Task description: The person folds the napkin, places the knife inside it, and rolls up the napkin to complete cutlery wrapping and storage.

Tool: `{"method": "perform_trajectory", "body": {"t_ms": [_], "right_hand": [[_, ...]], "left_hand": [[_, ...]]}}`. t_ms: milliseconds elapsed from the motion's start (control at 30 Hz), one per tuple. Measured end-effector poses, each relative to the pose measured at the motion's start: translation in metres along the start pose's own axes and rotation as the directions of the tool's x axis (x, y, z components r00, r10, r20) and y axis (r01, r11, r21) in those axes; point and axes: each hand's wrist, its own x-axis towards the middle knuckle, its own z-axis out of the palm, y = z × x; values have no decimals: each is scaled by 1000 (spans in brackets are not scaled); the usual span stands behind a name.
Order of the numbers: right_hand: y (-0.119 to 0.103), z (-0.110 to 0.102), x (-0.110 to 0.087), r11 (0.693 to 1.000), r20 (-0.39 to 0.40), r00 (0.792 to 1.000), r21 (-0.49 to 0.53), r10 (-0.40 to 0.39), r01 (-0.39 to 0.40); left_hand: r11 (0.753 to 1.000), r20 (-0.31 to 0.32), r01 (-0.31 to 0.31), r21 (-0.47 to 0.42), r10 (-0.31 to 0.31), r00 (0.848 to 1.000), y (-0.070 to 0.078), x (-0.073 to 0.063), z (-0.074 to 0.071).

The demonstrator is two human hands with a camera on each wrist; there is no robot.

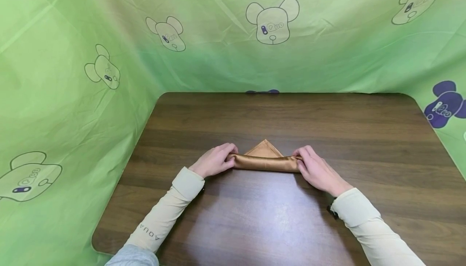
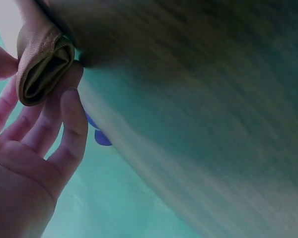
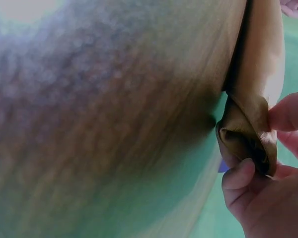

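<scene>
A shiny bronze-brown satin cloth [image 1: 265,163] lies crosswise on the table as a rolled tube. Beyond the roll, one flat triangular corner [image 1: 265,149] of the cloth points away from me. My left hand [image 1: 214,161] holds the roll's left end between thumb and fingers. The other end is gripped by my right hand [image 1: 318,171]. Open layers show at the left end of the cloth [image 2: 35,54] in the left wrist view. In the right wrist view, the right end of the cloth [image 3: 260,64] looks twisted and loosely coiled, with fingers around it.
The dark wood-grain table [image 1: 204,116] has rounded corners. A green fabric backdrop [image 1: 218,64] with printed bear heads hangs behind it and along the sides. Light reflects off the tabletop in front of the roll.
</scene>
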Motion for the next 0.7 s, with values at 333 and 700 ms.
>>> {"method": "perform_trajectory", "body": {"t_ms": [333,700], "right_hand": [[0,1,2,996,-81,997,-86,-17,10],[1,1,2,993,-73,997,-117,-11,3]], "left_hand": [[992,-45,-48,119,54,998,-1,0,0],[990,-34,-43,137,48,998,1,-3,-1]]}}
